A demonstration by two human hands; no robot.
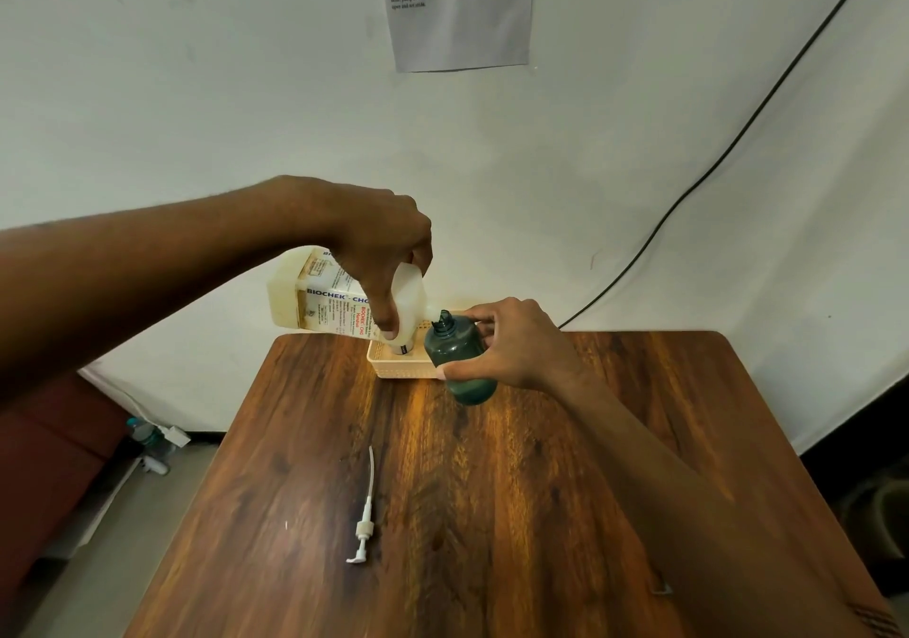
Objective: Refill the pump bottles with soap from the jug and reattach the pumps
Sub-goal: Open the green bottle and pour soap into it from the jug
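Left hand grips the tipped jug, spout seemingly touching the bottle held in right hand fingers.

Tilted jug at green bottle mouth

Two bare arms of one person, seen from a camera worn on that person's own head. The left forearm fills the left side of the view, uncovered skin from the picture's edge to the wrist. The left hand is bare. The right forearm enters at the near right corner, likewise uncovered down to the bare right hand. The left thumbnail and right thumbnail are short and plain.
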